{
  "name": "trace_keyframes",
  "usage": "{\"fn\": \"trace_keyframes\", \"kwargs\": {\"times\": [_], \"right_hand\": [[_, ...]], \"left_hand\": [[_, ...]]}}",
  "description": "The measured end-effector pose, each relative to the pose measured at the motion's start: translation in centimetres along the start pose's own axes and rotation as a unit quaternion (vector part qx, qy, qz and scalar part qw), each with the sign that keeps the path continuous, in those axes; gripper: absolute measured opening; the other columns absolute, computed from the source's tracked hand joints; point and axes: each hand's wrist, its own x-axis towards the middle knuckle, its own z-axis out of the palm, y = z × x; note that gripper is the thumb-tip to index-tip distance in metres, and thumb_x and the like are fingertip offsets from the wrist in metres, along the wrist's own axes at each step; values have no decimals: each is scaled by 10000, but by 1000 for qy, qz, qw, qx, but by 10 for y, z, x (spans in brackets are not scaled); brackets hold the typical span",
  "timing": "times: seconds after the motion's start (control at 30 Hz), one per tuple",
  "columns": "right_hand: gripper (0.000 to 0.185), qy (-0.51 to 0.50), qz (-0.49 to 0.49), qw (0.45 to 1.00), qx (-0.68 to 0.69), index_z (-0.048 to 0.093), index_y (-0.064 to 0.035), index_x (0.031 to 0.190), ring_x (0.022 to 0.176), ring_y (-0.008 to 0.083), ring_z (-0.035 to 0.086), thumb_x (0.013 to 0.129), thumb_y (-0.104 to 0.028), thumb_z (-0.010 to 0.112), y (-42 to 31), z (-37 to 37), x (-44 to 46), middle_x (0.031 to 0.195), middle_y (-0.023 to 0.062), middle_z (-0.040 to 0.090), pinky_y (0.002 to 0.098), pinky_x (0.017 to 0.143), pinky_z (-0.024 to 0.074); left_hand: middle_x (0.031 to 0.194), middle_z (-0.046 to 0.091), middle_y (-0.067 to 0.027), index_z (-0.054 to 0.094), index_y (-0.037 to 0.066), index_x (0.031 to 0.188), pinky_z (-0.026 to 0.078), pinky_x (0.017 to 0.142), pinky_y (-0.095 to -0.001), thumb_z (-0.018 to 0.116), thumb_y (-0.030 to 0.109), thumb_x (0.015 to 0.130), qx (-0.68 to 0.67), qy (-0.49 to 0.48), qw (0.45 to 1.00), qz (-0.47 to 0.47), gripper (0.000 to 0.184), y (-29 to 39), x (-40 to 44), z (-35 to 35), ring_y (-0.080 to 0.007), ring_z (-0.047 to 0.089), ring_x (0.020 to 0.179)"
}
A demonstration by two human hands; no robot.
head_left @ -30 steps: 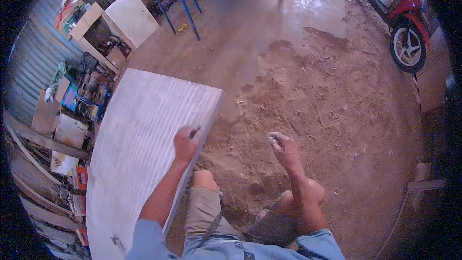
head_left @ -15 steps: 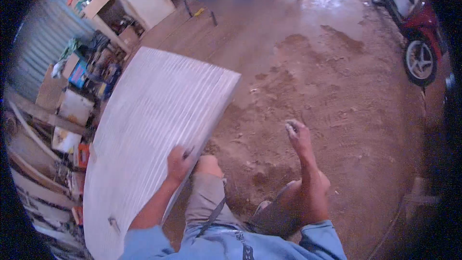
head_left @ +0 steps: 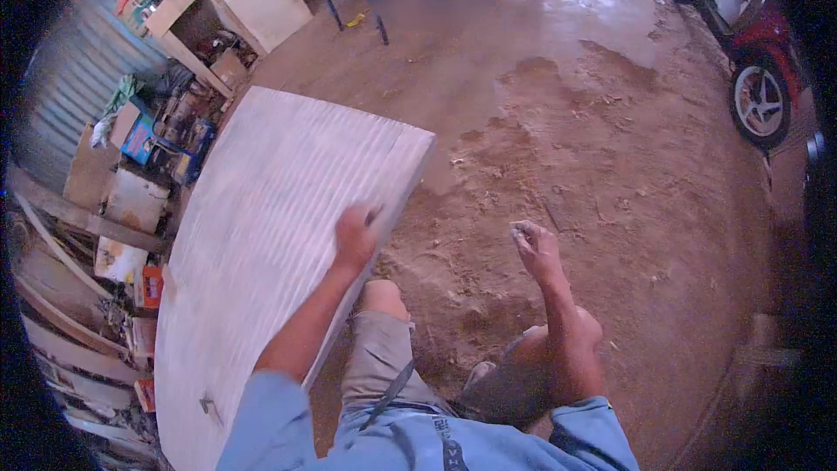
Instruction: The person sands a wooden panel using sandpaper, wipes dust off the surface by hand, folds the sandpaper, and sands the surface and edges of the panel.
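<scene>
Over the white ribbed panel (head_left: 261, 201): here's the left hand (head_left: 353, 235), close to the long right-hand edge, blurred, fingers curled in around a small dark piece (head_left: 373, 215); whether that piece presses on the surface, I can't tell.
Panel: broad and pale, it fills the left of the view, alongside the left knee (head_left: 384, 298), with a small dark fitting (head_left: 209, 408) down at its near end.
Right hand: out over the sandy floor (head_left: 628, 201), well apart from the panel, fingers drawn together and whitish at the tips; can't tell whether anything is pinched there.
Person: blue shirt (head_left: 410, 445), khaki shorts (head_left: 375, 353), knees bent, panel on the left side.
Left wall: corrugated metal sheets (head_left: 74, 70), and before them an open wooden box (head_left: 187, 4), a blue carton (head_left: 138, 141) and an orange-red box (head_left: 153, 286).
Far side: blue-legged furniture (head_left: 381, 28), with something yellow (head_left: 356, 20) on the ground beneath.
Right edge: red scooter (head_left: 767, 39), its spoked wheel (head_left: 759, 103) on the floor.
</scene>
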Motion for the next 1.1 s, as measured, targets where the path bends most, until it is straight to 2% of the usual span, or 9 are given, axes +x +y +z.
{"fn": "trace_keyframes", "kwargs": {"times": [0.07, 0.17, 0.27, 0.43, 0.57, 0.67, 0.8, 1.0, 1.1], "right_hand": [[210, 25, -15, 999, -36, 674, -56, 996, 829, 296, 671, 850, -191, 606, 11, -5, -5, 899, 164, 681, 358, 744, 508], [210, 42, -4, 997, -57, 670, -46, 995, 810, 281, 673, 852, -183, 600, 10, -25, -19, 888, 167, 681, 356, 730, 506], [203, 39, 18, 999, -34, 669, -44, 996, 800, 257, 672, 857, -170, 592, 10, -34, -28, 881, 165, 682, 350, 718, 505], [200, 69, 4, 998, -10, 664, -51, 1013, 778, 222, 666, 868, -162, 581, -20, -29, -33, 869, 157, 682, 334, 697, 503], [217, 26, -2, 1000, 4, 650, -56, 1048, 749, 225, 661, 876, -166, 580, -12, -10, -37, 872, 155, 681, 333, 690, 505], [221, 32, 7, 999, 5, 656, -56, 1049, 741, 203, 653, 876, -175, 587, -20, -23, -36, 855, 151, 677, 317, 684, 500], [224, 72, 14, 997, 3, 666, -54, 1038, 716, 176, 638, 876, -193, 598, -34, -36, -47, 814, 140, 671, 306, 666, 492], [221, 55, 22, 996, -59, 647, -71, 1061, 752, 279, 663, 866, -145, 574, -34, -32, -48, 861, 152, 673, 352, 713, 515], [214, 42, 11, 999, -25, 653, -64, 1046, 774, 265, 669, 867, -154, 579, -24, -32, -50, 874, 149, 677, 350, 725, 517]], "left_hand": [[828, 645, -195, 675, 42, 898, 469, 703, -463, 604, 232, 784, -29, -2, 1000, 3, 232, 0, 92, 64, -361, 626, 806], [845, 666, -191, 694, 69, 911, 496, 731, -436, 631, 327, 753, 84, -52, 994, -40, 309, 22, 167, 105, -347, 649, 808], [785, 648, -214, 687, 52, 784, 486, 672, -488, 619, 307, 761, 31, -16, 999, -11, 265, 12, 154, 101, -382, 637, 745], [842, 667, -183, 697, 73, 870, 497, 725, -450, 649, 291, 752, 14, -39, 998, -40, 253, 13, 87, 40, -354, 645, 822], [857, 673, -167, 701, 79, 899, 501, 754, -426, 688, 295, 729, -52, -4, 998, -36, 276, 5, 146, 95, -339, 648, 842], [872, 675, -164, 701, 81, 903, 508, 766, -400, 705, 298, 710, 2, -19, 1000, -13, 290, -4, 179, 110, -329, 655, 837], [885, 691, -142, 717, 96, 916, 514, 762, -363, 703, 293, 697, -47, -145, 987, -52, 295, -10, 150, 59, -280, 672, 830], [862, 718, -96, 735, 100, 951, 518, 709, -299, 759, 322, 667, -125, -121, 975, -136, 361, 0, 182, 86, -178, 688, 744], [868, 713, -89, 736, 108, 910, 512, 735, -316, 744, 259, 658, -97, -142, 972, -157, 293, 7, 167, 67, -216, 685, 793]]}}
